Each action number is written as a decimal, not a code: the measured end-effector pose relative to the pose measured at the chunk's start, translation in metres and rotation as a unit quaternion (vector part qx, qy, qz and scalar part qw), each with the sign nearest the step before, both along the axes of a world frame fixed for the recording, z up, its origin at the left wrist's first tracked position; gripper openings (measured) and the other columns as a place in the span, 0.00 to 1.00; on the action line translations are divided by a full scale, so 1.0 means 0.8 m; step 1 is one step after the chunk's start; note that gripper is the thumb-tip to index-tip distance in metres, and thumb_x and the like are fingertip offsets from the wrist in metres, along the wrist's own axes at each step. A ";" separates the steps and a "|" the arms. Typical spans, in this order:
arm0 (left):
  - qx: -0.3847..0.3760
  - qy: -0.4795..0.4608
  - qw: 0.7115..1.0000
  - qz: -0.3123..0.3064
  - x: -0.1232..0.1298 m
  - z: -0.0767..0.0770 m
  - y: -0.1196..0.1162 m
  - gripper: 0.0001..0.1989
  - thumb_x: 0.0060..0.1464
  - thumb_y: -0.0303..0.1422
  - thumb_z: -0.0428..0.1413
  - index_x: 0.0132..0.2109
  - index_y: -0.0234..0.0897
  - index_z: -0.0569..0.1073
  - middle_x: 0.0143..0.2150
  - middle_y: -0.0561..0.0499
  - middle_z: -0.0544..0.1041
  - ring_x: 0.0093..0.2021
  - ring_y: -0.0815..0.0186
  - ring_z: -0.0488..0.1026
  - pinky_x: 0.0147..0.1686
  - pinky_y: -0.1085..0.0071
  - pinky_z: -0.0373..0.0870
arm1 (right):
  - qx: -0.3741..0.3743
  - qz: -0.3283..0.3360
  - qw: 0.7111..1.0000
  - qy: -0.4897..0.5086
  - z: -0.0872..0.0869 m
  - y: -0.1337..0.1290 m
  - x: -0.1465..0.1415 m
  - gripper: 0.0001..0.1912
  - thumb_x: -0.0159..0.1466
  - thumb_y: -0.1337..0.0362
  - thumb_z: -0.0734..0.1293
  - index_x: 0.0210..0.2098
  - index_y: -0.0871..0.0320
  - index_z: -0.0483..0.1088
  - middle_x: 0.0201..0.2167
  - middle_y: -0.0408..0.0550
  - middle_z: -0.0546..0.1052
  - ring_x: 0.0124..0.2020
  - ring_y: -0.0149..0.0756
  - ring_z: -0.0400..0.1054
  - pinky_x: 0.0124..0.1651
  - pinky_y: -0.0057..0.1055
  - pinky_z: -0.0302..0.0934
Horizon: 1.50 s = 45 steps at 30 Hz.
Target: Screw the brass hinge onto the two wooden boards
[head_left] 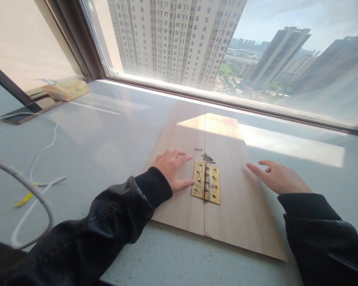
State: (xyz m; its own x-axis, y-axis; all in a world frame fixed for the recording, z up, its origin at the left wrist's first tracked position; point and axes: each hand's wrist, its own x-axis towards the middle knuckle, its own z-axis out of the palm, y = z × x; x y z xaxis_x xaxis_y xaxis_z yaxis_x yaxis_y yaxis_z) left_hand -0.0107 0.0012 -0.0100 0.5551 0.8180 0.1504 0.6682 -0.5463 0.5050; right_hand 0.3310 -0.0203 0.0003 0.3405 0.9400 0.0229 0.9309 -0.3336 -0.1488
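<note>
A worn brass hinge (212, 184) lies spread flat across the seam between two pale wooden boards, the left board (179, 212) and the right board (241, 222). Just beyond its knuckle rests a small pile of screws (208, 157), with a single screw (198, 149) apart from them. My left hand (173, 169) is over the left board with fingers spread, its thumb tip at the hinge's left edge; whether it touches I cannot tell. Over the right board's right edge, my right hand (277, 174) has its fingers apart and holds nothing.
The boards lie on a pale speckled sill (131, 254) below a large window (179, 47). White cables (44, 194) loop at the left, one with a yellow tag (24, 199). A tissue packet (67, 89) and a phone (20, 117) sit at the far left.
</note>
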 end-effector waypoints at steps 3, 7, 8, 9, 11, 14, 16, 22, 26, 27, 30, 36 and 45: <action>-0.015 0.011 0.999 -0.047 -0.004 0.006 -0.017 0.46 0.42 0.58 0.59 0.65 0.42 0.62 0.67 0.38 0.60 0.62 0.42 0.61 0.56 0.39 0.59 | -0.028 0.005 0.999 0.015 -0.023 -0.014 0.009 0.27 0.62 0.45 0.62 0.49 0.60 0.71 0.30 0.48 0.76 0.29 0.34 0.69 0.37 0.36 0.63; -0.032 0.035 0.995 -0.090 -0.002 0.011 -0.029 0.56 0.33 0.64 0.60 0.67 0.44 0.58 0.71 0.38 0.50 0.67 0.37 0.53 0.61 0.33 0.47 | -0.023 0.010 1.000 0.006 -0.032 -0.014 -0.012 0.28 0.63 0.43 0.62 0.49 0.60 0.69 0.38 0.49 0.75 0.36 0.35 0.70 0.43 0.39 0.64; -0.039 0.050 0.994 -0.090 -0.003 0.012 -0.030 0.58 0.31 0.64 0.60 0.67 0.45 0.58 0.72 0.38 0.50 0.68 0.35 0.51 0.61 0.31 0.43 | -0.022 0.013 1.000 0.006 -0.031 -0.013 -0.020 0.27 0.63 0.43 0.61 0.48 0.60 0.70 0.38 0.49 0.75 0.37 0.35 0.70 0.44 0.40 0.65; -0.046 0.065 0.993 -0.090 -0.005 0.012 -0.029 0.59 0.29 0.64 0.61 0.67 0.45 0.58 0.71 0.39 0.51 0.68 0.34 0.50 0.60 0.28 0.40 | -0.023 0.018 1.000 0.006 -0.030 -0.011 -0.029 0.26 0.64 0.44 0.61 0.46 0.60 0.70 0.38 0.48 0.75 0.37 0.35 0.70 0.44 0.39 0.65; -0.053 0.094 0.991 -0.084 -0.014 0.011 -0.026 0.60 0.26 0.65 0.61 0.67 0.45 0.59 0.71 0.40 0.53 0.68 0.32 0.48 0.60 0.27 0.35 | -0.022 0.026 0.999 0.005 -0.026 -0.007 -0.048 0.25 0.64 0.44 0.61 0.43 0.60 0.71 0.37 0.48 0.75 0.36 0.34 0.70 0.43 0.39 0.65; -0.045 0.116 0.989 -0.079 -0.038 0.008 -0.018 0.61 0.25 0.65 0.61 0.67 0.44 0.59 0.71 0.41 0.53 0.69 0.33 0.46 0.61 0.28 0.34 | -0.024 0.042 0.999 0.010 -0.023 0.002 -0.079 0.23 0.65 0.45 0.61 0.42 0.60 0.70 0.36 0.47 0.75 0.36 0.33 0.70 0.43 0.38 0.66; -0.040 0.128 0.988 -0.073 -0.060 0.006 -0.012 0.60 0.26 0.65 0.60 0.66 0.44 0.60 0.71 0.41 0.53 0.69 0.33 0.46 0.61 0.28 0.34 | -0.029 0.054 0.998 0.017 -0.022 0.011 -0.101 0.23 0.66 0.46 0.61 0.43 0.60 0.70 0.36 0.47 0.75 0.36 0.33 0.70 0.43 0.38 0.66; -0.009 0.151 0.987 -0.061 -0.135 -0.009 0.012 0.55 0.33 0.65 0.58 0.67 0.47 0.58 0.71 0.42 0.53 0.70 0.37 0.45 0.62 0.32 0.37 | -0.045 0.088 0.994 0.043 -0.018 0.039 -0.169 0.20 0.66 0.49 0.61 0.41 0.61 0.70 0.36 0.47 0.74 0.37 0.33 0.70 0.43 0.38 0.67; 0.000 0.142 0.989 -0.046 -0.188 -0.023 0.031 0.51 0.37 0.65 0.56 0.66 0.48 0.60 0.70 0.43 0.55 0.70 0.38 0.48 0.62 0.33 0.38 | -0.049 0.111 0.990 0.077 -0.017 0.059 -0.214 0.19 0.66 0.51 0.62 0.42 0.61 0.70 0.40 0.49 0.75 0.40 0.35 0.70 0.45 0.40 0.67; 0.006 0.134 0.990 -0.037 -0.202 -0.026 0.035 0.49 0.39 0.64 0.55 0.66 0.47 0.61 0.70 0.43 0.56 0.70 0.40 0.49 0.63 0.35 0.39 | -0.048 0.118 0.988 0.090 -0.017 0.064 -0.225 0.18 0.66 0.51 0.63 0.43 0.61 0.70 0.41 0.49 0.75 0.41 0.35 0.70 0.46 0.40 0.67; 0.018 0.104 0.994 -0.008 -0.246 -0.038 0.048 0.43 0.45 0.62 0.52 0.64 0.45 0.64 0.68 0.42 0.59 0.69 0.43 0.52 0.63 0.38 0.43 | -0.043 0.148 0.978 0.137 -0.020 0.079 -0.258 0.18 0.66 0.52 0.63 0.45 0.61 0.70 0.43 0.50 0.74 0.42 0.36 0.70 0.47 0.41 0.66; 0.081 0.051 0.991 0.090 -0.330 -0.054 0.076 0.34 0.54 0.57 0.45 0.60 0.40 0.68 0.65 0.45 0.66 0.65 0.54 0.61 0.65 0.55 0.52 | -0.042 0.193 0.955 0.223 -0.027 0.117 -0.331 0.19 0.65 0.54 0.65 0.49 0.61 0.69 0.47 0.51 0.73 0.46 0.38 0.69 0.49 0.44 0.66; 0.083 0.013 0.982 0.171 -0.428 -0.057 0.137 0.38 0.52 0.62 0.46 0.57 0.39 0.69 0.63 0.52 0.69 0.63 0.56 0.64 0.65 0.57 0.55 | -0.062 0.182 0.923 0.333 -0.032 0.188 -0.430 0.20 0.65 0.56 0.65 0.53 0.60 0.66 0.52 0.53 0.70 0.50 0.41 0.68 0.51 0.46 0.66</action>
